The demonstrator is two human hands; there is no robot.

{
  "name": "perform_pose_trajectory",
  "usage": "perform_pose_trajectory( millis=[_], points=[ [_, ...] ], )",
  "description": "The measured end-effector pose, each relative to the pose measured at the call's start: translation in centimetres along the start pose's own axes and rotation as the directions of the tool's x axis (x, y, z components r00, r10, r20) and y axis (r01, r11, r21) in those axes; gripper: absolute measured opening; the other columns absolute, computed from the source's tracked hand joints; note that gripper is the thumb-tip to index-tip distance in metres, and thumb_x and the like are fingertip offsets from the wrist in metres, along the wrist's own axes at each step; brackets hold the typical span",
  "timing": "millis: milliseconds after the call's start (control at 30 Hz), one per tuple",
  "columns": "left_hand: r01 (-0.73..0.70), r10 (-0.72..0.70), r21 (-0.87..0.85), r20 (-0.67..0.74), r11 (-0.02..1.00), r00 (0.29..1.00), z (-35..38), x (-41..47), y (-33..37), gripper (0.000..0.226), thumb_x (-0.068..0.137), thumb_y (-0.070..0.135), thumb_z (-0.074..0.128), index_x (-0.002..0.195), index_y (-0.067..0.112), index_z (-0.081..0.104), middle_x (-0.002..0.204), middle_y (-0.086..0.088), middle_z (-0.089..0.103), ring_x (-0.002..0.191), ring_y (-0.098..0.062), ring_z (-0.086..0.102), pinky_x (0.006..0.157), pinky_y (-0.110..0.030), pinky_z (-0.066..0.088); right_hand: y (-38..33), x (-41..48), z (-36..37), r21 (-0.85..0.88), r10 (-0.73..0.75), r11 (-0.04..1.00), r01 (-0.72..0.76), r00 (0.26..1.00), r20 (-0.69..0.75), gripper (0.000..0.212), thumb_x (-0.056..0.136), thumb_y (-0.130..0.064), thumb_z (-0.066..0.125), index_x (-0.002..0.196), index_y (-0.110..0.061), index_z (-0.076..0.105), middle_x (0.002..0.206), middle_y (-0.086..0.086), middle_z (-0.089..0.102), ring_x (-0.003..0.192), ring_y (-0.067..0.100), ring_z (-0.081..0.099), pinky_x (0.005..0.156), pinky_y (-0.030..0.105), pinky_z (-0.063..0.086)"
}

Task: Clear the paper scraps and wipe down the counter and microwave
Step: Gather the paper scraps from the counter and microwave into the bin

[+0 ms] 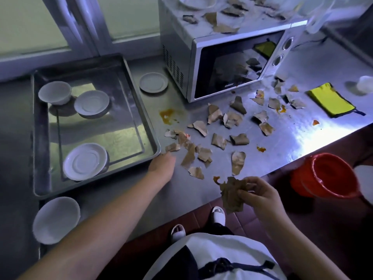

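Head view, scrap-clearing stage. The right hand (256,194) is clamped on a bundle of scraps (231,196), pinched between thumb and curled fingers just off the front edge of the desk (302,130). The left hand (162,164) reaches to the scrap beside the corner of the metal tray (121,138); its fingers are foreshortened and blurred, so whether they are apart or closed on anything cannot be told.

The loose paper scraps (219,141) lie scattered across the desk in front of the microwave (228,63), with a second scatter (226,27) on its top. Torn brown pieces of this kind are judged very light, limp and curled. A raised edge offers the easiest pinch, and flat pieces are likely better slid together first. Those lying near the orange stains (167,116) may be damp and tear-prone.

The desk is brushed steel, smooth, reflective and probably slippery. A yellow cloth (331,101) lies at its right end, untouched, so wiping is judged not yet begun. White bowls and saucers stand in the tray, one saucer (153,85) sits beside the microwave and one bowl (56,220) near the front edge. A red bucket (327,174) stands on the dark tiled floor to the right, and frosted window panes back the desk.
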State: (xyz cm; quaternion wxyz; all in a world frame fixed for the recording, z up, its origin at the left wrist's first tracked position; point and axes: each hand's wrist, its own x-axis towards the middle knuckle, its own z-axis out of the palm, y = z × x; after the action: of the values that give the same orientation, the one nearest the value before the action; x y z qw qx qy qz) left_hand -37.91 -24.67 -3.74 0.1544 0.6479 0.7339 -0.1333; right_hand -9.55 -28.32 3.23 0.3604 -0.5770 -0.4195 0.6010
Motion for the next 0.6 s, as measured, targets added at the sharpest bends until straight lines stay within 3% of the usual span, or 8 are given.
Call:
perform_pose_trajectory(
  millis=[133, 233, 267, 333, 433, 500, 600],
  points=[
    [0.064, -0.07, -0.143, -0.041, 0.988, 0.997, -0.2, -1.9, -1.0, 0.012, 0.092, 0.007, 0.055, 0.097, 0.014, 0.063, 0.108, -0.007, 0.063, 0.096, -0.029, 0.063, 0.073, -0.037, 0.05, 0.5, 1.1, 1.5, 0.112, 0.064, 0.991, -0.074, 0.994, 0.094, 0.03, 0.082, 0.024, 0.059, 0.091, -0.002, 0.071, 0.078, 0.016, 0.075, 0.067, 0.025, 0.073, 0.055, 0.029, 0.058],
    [0.113, -0.195, -0.434, -0.15, 0.894, 0.969, -0.5, -3.9, -2.0, 0.007, 0.09, 0.021, 0.066, 0.086, 0.026, 0.067, 0.092, 0.007, 0.068, 0.084, -0.016, 0.064, 0.069, -0.032, 0.055, 0.4, 2.2, 3.2, 0.047, 0.072, 0.995, -0.083, 0.977, 0.203, 0.033, 0.081, 0.018, 0.065, 0.078, -0.012, 0.076, 0.078, 0.014, 0.073, 0.069, 0.029, 0.07, 0.063, 0.04, 0.059],
    [0.116, -0.24, -0.577, -0.144, 0.809, 0.96, -0.6, -4.7, -2.2, 0.007, 0.088, 0.024, 0.071, 0.083, 0.029, 0.068, 0.087, 0.012, 0.068, 0.081, -0.011, 0.065, 0.067, -0.031, 0.056, 0.3, 2.5, 3.9, 0.028, 0.069, 0.997, -0.079, 0.966, 0.249, 0.033, 0.081, 0.016, 0.067, 0.077, -0.015, 0.077, 0.08, 0.013, 0.072, 0.072, 0.029, 0.069, 0.069, 0.042, 0.058],
    [0.082, -0.296, -0.849, -0.09, 0.522, 0.951, -0.9, -6.4, -2.3, 0.01, 0.083, 0.024, 0.077, 0.08, 0.032, 0.071, 0.079, 0.014, 0.07, 0.076, -0.004, 0.067, 0.063, -0.021, 0.053, -0.2, 2.8, 5.3, 0.044, 0.071, 0.995, -0.092, 0.936, 0.345, 0.027, 0.076, 0.009, 0.073, 0.077, -0.018, 0.077, 0.081, 0.012, 0.072, 0.077, 0.029, 0.069, 0.075, 0.041, 0.058],
    [-0.009, -0.279, -0.998, -0.024, 0.055, 0.96, -1.4, -8.9, -1.4, 0.022, 0.081, 0.015, 0.079, 0.082, 0.037, 0.074, 0.082, 0.013, 0.075, 0.077, 0.0, 0.07, 0.066, -0.014, 0.051, -1.0, 2.5, 7.1, 0.099, 0.077, 0.986, -0.136, 0.889, 0.451, 0.016, 0.068, -0.005, 0.077, 0.076, -0.018, 0.075, 0.083, 0.01, 0.073, 0.078, 0.024, 0.071, 0.074, 0.033, 0.059],
    [-0.033, -0.241, -0.995, -0.01, -0.094, 0.97, -1.4, -9.9, -0.5, 0.025, 0.081, 0.007, 0.077, 0.083, 0.032, 0.077, 0.083, 0.004, 0.077, 0.078, -0.003, 0.071, 0.069, -0.016, 0.052, -1.4, 2.5, 7.7, 0.108, 0.072, 0.985, -0.137, 0.885, 0.461, 0.013, 0.069, -0.003, 0.076, 0.076, -0.012, 0.07, 0.084, 0.005, 0.074, 0.079, 0.023, 0.07, 0.074, 0.032, 0.06],
    [-0.04, -0.226, -0.982, 0.002, -0.184, 0.974, -1.4, -10.7, 0.9, 0.016, 0.08, 0.002, 0.076, 0.083, 0.018, 0.076, 0.082, -0.002, 0.077, 0.075, -0.005, 0.069, 0.069, -0.015, 0.051, -1.7, 2.6, 8.2, 0.094, 0.075, 0.987, -0.128, 0.9, 0.43, 0.017, 0.075, 0.011, 0.069, 0.075, -0.004, 0.061, 0.093, 0.001, 0.073, 0.081, 0.02, 0.067, 0.073, 0.03, 0.059]
  ],
)
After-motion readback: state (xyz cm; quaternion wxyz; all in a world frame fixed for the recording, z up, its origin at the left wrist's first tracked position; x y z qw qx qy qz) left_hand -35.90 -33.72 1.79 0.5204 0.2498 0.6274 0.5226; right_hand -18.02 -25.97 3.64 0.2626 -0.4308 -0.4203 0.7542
